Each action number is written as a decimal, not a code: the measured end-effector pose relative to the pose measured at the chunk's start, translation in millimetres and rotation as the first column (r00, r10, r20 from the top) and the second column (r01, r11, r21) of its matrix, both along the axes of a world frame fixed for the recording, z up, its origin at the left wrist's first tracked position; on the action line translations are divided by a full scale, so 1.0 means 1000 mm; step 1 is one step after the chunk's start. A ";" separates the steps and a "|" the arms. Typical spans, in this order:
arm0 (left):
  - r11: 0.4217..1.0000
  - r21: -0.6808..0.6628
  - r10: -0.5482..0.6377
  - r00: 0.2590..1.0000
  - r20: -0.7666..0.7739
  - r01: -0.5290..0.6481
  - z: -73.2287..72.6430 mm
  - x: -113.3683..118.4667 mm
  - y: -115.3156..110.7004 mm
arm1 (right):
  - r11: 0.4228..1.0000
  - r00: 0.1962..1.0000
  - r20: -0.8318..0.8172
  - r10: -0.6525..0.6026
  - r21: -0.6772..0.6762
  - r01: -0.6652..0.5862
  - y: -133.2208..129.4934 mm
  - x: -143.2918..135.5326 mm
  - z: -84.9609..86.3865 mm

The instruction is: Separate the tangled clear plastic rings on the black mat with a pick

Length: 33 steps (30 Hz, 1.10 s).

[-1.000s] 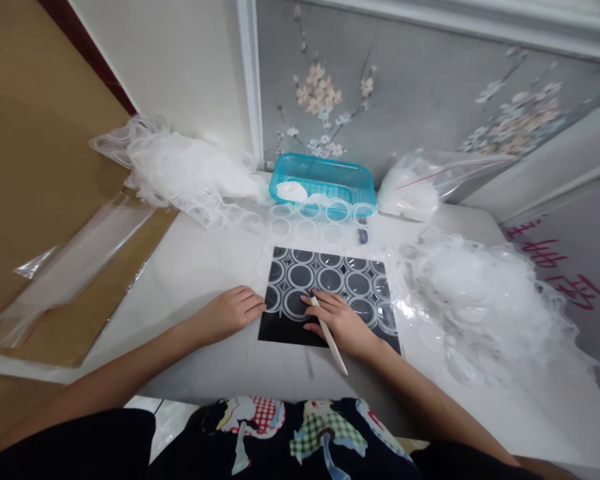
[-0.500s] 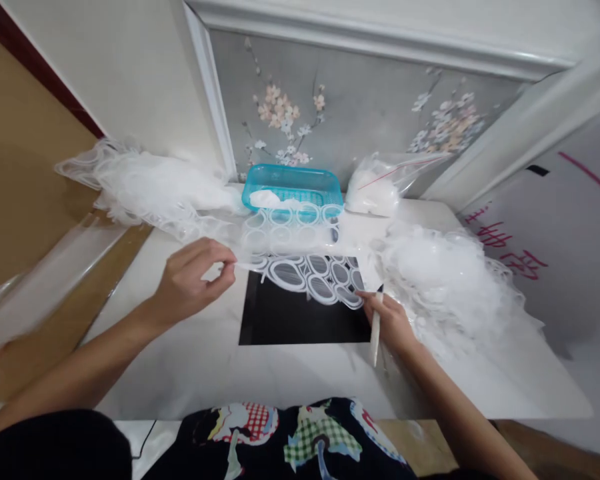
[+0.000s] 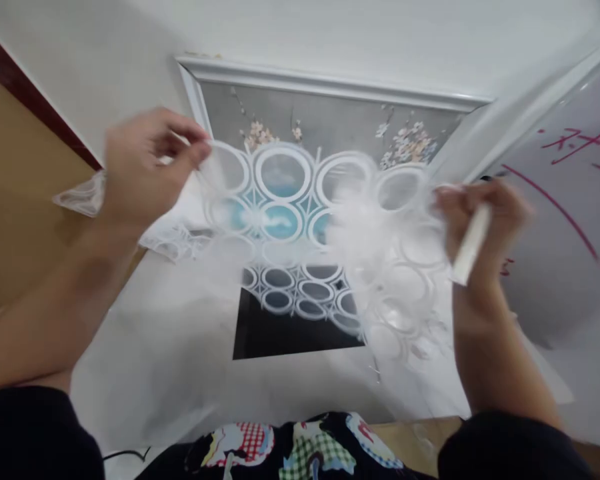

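Observation:
A translucent sheet of joined white rings (image 3: 310, 200) hangs stretched between my two hands, raised above the table. My left hand (image 3: 147, 163) pinches its upper left corner between thumb and fingers. Its upper right end is pinched in my right hand (image 3: 493, 213), which is blurred by motion. A white pen-like tool (image 3: 473, 247) with a dark tip is also tucked in that right hand. Below, the lower rings overlap a black rectangle (image 3: 295, 337) on the white table (image 3: 155, 353). A blue plastic basket shows only through the sheet.
Clear ring lattice (image 3: 173, 240) lies heaped at the left table edge. More pale ring material (image 3: 405, 313) is on the right, partly merged with the held sheet. A flower-patterned panel (image 3: 340, 113) stands behind; a white board (image 3: 570, 200) with red writing is at right.
Both hands have risen and spread apart, lifting the ring sheet from over the black rectangle and stretching it wide. The tool has stayed in my right hand. The view has shifted slightly.

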State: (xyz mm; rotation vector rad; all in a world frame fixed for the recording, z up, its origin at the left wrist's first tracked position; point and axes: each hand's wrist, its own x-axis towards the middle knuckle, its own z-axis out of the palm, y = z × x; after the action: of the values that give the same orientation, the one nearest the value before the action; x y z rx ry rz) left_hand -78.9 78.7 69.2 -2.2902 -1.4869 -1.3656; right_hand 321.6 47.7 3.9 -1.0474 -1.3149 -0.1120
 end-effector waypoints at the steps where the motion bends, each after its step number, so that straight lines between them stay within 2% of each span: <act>1: 0.998 -0.063 -0.008 1.000 0.012 0.009 -0.008 0.001 0.013 | 0.983 0.997 0.011 0.078 -0.170 -0.075 0.018 0.003 -0.010; 4: 0.970 -0.244 0.017 0.999 -0.036 -0.025 -0.044 -0.002 0.055 | 0.898 0.981 0.006 0.194 -0.403 -0.175 0.072 0.007 -0.048; 6: 0.943 -0.332 -0.024 0.997 -0.075 -0.003 -0.070 -0.005 0.076 | 0.865 0.975 0.008 0.220 -0.464 -0.192 0.096 0.002 -0.071; 8: 0.914 -0.405 -0.075 0.986 -0.150 0.008 -0.098 -0.009 0.083 | 0.853 0.975 0.018 0.223 -0.488 -0.186 0.105 -0.009 -0.092; 9: 0.909 -0.417 -0.088 0.981 -0.176 0.007 -0.111 -0.010 0.079 | 0.853 0.976 0.025 0.217 -0.492 -0.178 0.103 -0.017 -0.102; 12: 0.898 -0.434 -0.189 0.952 -0.240 0.069 -0.156 -0.013 0.039 | 0.824 0.962 0.031 0.271 -0.524 -0.215 0.075 -0.049 -0.129; 14: 0.882 -0.454 -0.268 0.926 -0.264 0.126 -0.186 -0.014 -0.004 | 0.724 0.908 0.001 0.420 -0.604 -0.334 0.045 -0.076 -0.146; 15: 0.871 -0.468 -0.300 0.915 -0.270 0.147 -0.200 -0.015 -0.026 | 0.643 0.862 -0.034 0.506 -0.651 -0.403 0.029 -0.090 -0.153; 17: 0.855 -0.485 -0.348 0.897 -0.273 0.185 -0.222 -0.016 -0.069 | 0.408 0.727 -0.170 0.666 -0.732 -0.545 0.001 -0.117 -0.163; 18: 0.862 -0.455 -0.386 0.873 -0.298 0.226 -0.230 -0.017 -0.088 | 0.330 0.676 -0.217 0.704 -0.744 -0.581 -0.011 -0.130 -0.166; 19: 0.863 -0.430 -0.425 0.844 -0.328 0.267 -0.235 -0.017 -0.103 | 0.285 0.646 -0.244 0.723 -0.747 -0.601 -0.020 -0.142 -0.168; 20: 0.868 -0.400 -0.444 0.821 -0.360 0.294 -0.239 -0.018 -0.116 | 0.286 0.641 -0.243 0.728 -0.742 -0.606 -0.026 -0.153 -0.168; 23: 0.886 -0.317 -0.454 0.768 -0.451 0.338 -0.242 -0.019 -0.140 | 0.382 0.657 -0.158 0.737 -0.704 -0.599 -0.035 -0.178 -0.166; 24: 0.889 -0.299 -0.454 0.754 -0.475 0.346 -0.241 -0.020 -0.145 | 0.391 0.649 -0.142 0.747 -0.696 -0.603 -0.036 -0.184 -0.165; 25: 0.889 -0.292 -0.456 0.743 -0.491 0.353 -0.241 -0.020 -0.149 | 0.379 0.635 -0.144 0.759 -0.695 -0.611 -0.037 -0.188 -0.165; 29: 0.875 -0.323 -0.481 0.712 -0.511 0.360 -0.244 -0.022 -0.161 | 0.273 0.595 -0.201 0.778 -0.744 -0.609 -0.042 -0.197 -0.169; 33: 0.866 -0.353 -0.498 0.690 -0.526 0.355 -0.248 -0.021 -0.165 | 0.304 0.597 -0.166 0.785 -0.736 -0.605 -0.051 -0.197 -0.179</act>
State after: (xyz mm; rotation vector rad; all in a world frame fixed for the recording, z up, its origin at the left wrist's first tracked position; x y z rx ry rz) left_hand -100.1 -85.9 -178.4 -2.9545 -0.9546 -0.3932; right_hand 124.8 -3.3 -175.2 -1.0009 -2.0203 1.1387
